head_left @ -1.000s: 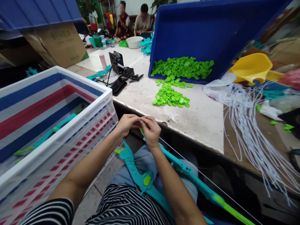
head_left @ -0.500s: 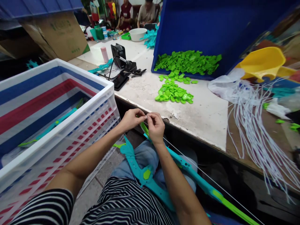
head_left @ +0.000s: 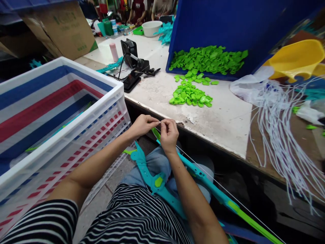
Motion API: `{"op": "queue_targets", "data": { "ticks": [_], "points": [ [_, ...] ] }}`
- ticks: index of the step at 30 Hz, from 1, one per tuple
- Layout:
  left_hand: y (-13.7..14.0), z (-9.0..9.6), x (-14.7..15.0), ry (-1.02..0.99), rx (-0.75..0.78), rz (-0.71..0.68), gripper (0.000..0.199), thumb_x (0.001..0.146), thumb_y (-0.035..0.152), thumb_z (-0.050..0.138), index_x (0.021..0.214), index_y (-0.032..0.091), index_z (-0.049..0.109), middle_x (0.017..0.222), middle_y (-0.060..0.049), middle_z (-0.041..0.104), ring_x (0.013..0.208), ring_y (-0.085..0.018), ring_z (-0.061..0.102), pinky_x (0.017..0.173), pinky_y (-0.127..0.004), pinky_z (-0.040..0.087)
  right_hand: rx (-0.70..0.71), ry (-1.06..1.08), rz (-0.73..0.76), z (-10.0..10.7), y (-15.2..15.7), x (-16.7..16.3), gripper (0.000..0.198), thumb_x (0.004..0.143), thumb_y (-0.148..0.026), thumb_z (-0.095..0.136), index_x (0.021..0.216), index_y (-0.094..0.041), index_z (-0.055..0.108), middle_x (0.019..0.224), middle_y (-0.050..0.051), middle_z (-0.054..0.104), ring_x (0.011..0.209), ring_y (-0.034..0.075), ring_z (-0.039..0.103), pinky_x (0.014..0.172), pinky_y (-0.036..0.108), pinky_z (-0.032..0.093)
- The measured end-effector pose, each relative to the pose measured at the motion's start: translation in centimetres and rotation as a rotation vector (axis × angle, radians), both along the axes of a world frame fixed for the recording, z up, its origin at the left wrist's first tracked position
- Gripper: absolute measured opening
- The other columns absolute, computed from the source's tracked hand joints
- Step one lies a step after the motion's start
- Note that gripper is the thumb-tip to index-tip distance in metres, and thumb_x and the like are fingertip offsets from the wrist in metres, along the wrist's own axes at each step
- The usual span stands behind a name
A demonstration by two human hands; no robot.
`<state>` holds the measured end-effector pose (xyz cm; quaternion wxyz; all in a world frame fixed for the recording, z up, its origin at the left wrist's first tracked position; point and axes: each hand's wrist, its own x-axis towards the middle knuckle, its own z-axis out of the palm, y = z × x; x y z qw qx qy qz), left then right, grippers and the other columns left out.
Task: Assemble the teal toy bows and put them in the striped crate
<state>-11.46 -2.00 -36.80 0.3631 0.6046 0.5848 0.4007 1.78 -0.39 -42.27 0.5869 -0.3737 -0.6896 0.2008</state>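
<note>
My left hand (head_left: 144, 125) and my right hand (head_left: 169, 135) meet just off the table's front edge, both with fingertips pinched. Between them is a tiny white bit, seemingly the end of the white string (head_left: 241, 204). That string runs taut from my right hand toward the lower right, along a teal and lime-green toy bow (head_left: 214, 190). The bow lies across my lap, its green tip rising beneath my hands. Its teal grip (head_left: 144, 173) carries a green hexagonal piece. My fingers hide the exact shape of the string's end.
To the left stands a white crate (head_left: 99, 112) with a striped lining. On the table (head_left: 223, 125) are a pile of green pieces (head_left: 191, 95), a tilted blue bin (head_left: 215, 27), a black fan (head_left: 129, 52) and a bundle of white strings (head_left: 281, 135). People sit at the back.
My fingertips have drawn slightly apart, and the left fingers are straighter while still pinching. The view has tipped down a little, so the table things sit higher.
</note>
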Motion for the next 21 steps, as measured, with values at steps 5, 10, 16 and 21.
{"op": "queue_targets", "data": {
  "ticks": [5, 10, 16, 21],
  "points": [
    [0.0, -0.6, 0.4, 0.010, -0.001, 0.019, 0.015, 0.074, 0.021, 0.062, 0.074, 0.013, 0.075, 0.071, -0.002, 0.070, 0.070, -0.015, 0.062, 0.066, -0.023, 0.045, 0.080, -0.075, -0.081, -0.5, 0.2, 0.0, 0.015, 0.090, -0.022, 0.044, 0.076, -0.022, 0.049, 0.079, 0.003, 0.055, 0.079, 0.017, 0.054, 0.074, 0.033, 0.047],
    [-2.1, -0.9, -0.3, -0.074, 0.101, 0.059, 0.016, 0.074, 0.018, 0.063, 0.086, 0.015, 0.073, 0.089, -0.004, 0.071, 0.087, -0.015, 0.062, 0.078, -0.023, 0.046, 0.141, -0.112, -0.094, -1.0, -0.1, -0.5, 0.017, 0.093, -0.025, 0.041, 0.080, -0.021, 0.052, 0.083, 0.005, 0.056, 0.084, 0.018, 0.056, 0.078, 0.036, 0.048],
    [-11.7, -6.6, -3.8, -0.025, -0.088, 0.441, 0.021, 0.078, 0.028, 0.060, 0.092, 0.016, 0.069, 0.095, -0.006, 0.069, 0.089, -0.017, 0.061, 0.083, -0.029, 0.047, 0.295, -0.145, 0.005, 0.0, -2.2, 1.1, 0.017, 0.092, -0.023, 0.046, 0.103, -0.022, 0.059, 0.101, 0.008, 0.058, 0.101, 0.022, 0.056, 0.089, 0.045, 0.046],
    [-21.7, -13.1, -4.1, 0.117, -0.462, 0.418, 0.015, 0.071, 0.028, 0.064, 0.079, 0.017, 0.068, 0.079, -0.005, 0.068, 0.074, -0.018, 0.060, 0.074, -0.031, 0.049, 0.249, -0.390, 0.261, -2.2, -5.0, 0.8, 0.020, 0.091, -0.020, 0.046, 0.105, -0.025, 0.060, 0.091, 0.005, 0.062, 0.089, 0.020, 0.057, 0.082, 0.040, 0.047]
  ]
}}
